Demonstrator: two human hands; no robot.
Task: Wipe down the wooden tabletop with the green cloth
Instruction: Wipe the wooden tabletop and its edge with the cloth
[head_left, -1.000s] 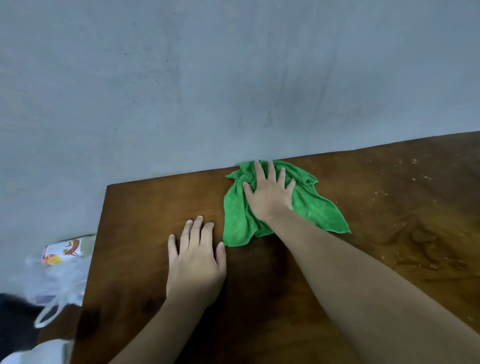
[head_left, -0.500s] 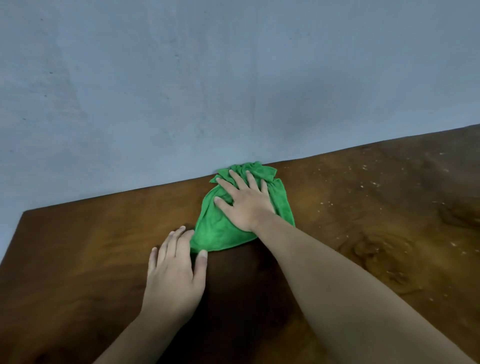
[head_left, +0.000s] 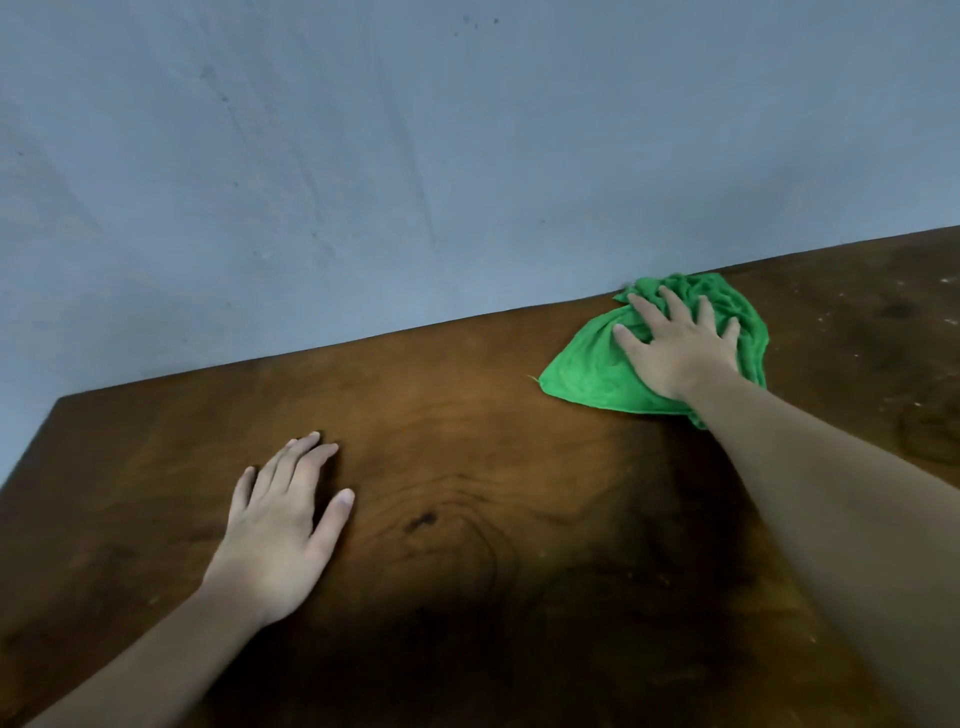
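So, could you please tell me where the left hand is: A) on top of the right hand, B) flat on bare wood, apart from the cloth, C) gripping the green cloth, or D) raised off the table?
B: the left hand lies flat, fingers straight, on the bare tabletop, well apart from the green cloth, which only the right hand presses.

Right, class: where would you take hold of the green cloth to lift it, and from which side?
Probably the flat left corner of the green cloth, coming from the left and above: it lies uncovered on the tabletop, while the right hand presses the middle and the wall blocks the bunched far edge.
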